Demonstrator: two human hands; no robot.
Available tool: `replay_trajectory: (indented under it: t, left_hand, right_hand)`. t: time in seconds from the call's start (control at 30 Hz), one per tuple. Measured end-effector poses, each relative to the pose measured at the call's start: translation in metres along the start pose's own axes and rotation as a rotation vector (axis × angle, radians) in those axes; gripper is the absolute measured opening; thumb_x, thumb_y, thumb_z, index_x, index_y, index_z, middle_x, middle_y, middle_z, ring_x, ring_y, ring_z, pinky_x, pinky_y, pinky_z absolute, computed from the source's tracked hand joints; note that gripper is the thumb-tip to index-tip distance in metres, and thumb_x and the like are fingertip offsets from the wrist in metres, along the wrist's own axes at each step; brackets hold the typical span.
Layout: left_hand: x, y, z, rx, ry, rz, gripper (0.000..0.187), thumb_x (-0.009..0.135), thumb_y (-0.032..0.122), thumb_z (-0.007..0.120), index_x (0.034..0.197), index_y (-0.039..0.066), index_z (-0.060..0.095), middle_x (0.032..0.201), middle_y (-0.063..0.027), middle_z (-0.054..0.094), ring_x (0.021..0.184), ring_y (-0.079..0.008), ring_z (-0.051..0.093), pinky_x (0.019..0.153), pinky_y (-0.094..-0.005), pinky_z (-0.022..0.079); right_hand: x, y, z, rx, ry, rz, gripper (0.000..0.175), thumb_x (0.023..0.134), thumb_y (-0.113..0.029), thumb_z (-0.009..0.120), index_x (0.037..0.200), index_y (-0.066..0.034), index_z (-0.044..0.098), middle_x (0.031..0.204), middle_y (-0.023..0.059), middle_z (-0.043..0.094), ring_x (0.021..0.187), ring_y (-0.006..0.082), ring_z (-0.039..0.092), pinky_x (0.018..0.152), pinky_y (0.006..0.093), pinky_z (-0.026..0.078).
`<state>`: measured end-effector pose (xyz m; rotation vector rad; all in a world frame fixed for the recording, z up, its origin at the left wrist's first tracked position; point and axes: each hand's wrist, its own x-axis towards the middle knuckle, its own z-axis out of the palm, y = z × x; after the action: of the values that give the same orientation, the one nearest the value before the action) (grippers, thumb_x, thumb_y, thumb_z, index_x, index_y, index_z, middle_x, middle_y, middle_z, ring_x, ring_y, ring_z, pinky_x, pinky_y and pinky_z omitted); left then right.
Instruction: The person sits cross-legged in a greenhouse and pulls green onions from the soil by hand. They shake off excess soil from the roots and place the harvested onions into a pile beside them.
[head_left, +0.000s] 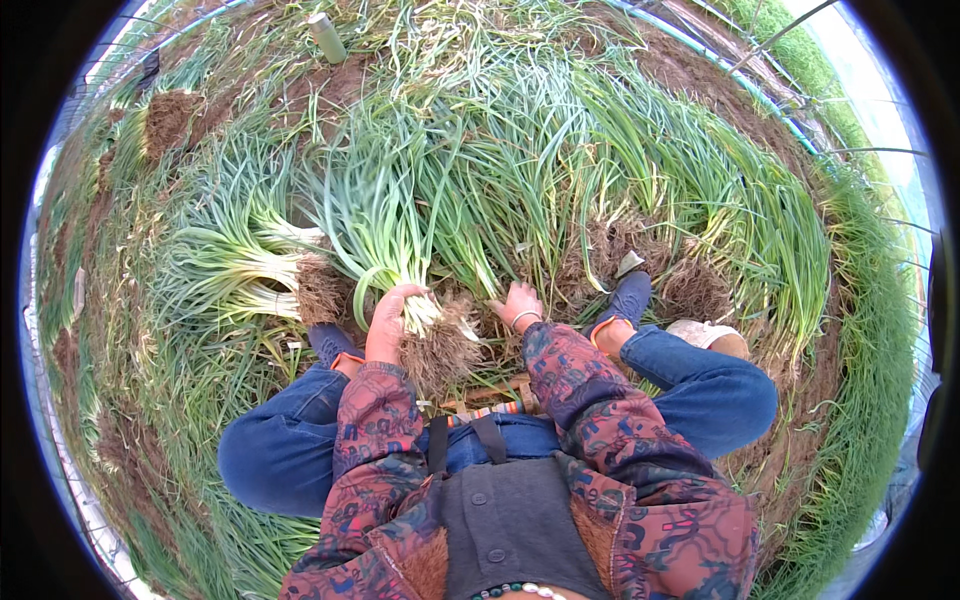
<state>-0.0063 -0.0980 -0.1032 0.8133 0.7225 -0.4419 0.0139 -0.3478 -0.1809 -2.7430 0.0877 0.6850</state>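
Note:
My left hand (386, 321) grips a bunch of green onions (409, 259) around the pale stems. Its leaves fan away from me and its brown roots (442, 349) hang toward my lap. My right hand (519, 306), with a bangle at the wrist, reaches to the near edge of a large heap of green onions (517, 180). Its thumb is beside a pale stalk (486, 279); whether the fingers close on it cannot be told. Left of my left hand lie tied bunches of green onions (259, 281), their roots (319, 289) facing right.
A pale green bottle (328, 39) stands on the soil at the far left. More rooted bunches (169, 124) lie beyond. Beside my right knee is a whitish container (709, 337). Root clumps (696, 291) lie near my right shoe (628, 300). A blue pipe (750, 86) edges the bed.

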Motion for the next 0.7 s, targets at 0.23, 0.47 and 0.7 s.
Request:
replay_trajectory:
  t: [0.23,0.47,0.7]
  left_hand:
    - [0.006,0.032,-0.011,0.009,-0.057,0.008,0.020,0.076,0.005,0.059,0.092,-0.008,0.060,0.075,-0.0150,0.065,0.061,-0.0245,0.065,0.054,-0.0321,0.055]
    - [0.005,0.032,-0.013,-0.028,-0.042,0.045,0.023,0.079,0.004,0.055,0.096,-0.011,0.058,0.081,-0.0174,0.065,0.070,-0.0251,0.066,0.063,-0.0309,0.055]
    - [0.010,0.016,-0.009,-0.083,-0.056,0.085,0.021,0.081,0.009,0.053,0.096,-0.005,0.060,0.079,-0.0131,0.065,0.066,-0.0255,0.065,0.059,-0.0376,0.057]
  right_hand:
    - [-0.013,-0.030,-0.025,0.510,0.256,-0.193,0.033,0.074,-0.032,0.070,0.082,-0.0022,0.059,0.081,0.0183,0.061,0.077,0.0332,0.061,0.069,0.0422,0.047]
    - [-0.029,-0.052,-0.096,0.742,0.416,-0.340,0.024,0.084,-0.022,0.064,0.085,-0.0004,0.053,0.074,0.0148,0.057,0.065,0.0293,0.055,0.060,0.0384,0.043]
    - [0.012,-0.038,-0.052,1.196,-0.268,0.006,0.032,0.092,-0.034,0.055,0.095,-0.0049,0.066,0.055,-0.0047,0.045,0.044,0.0065,0.036,0.041,0.0231,0.027]
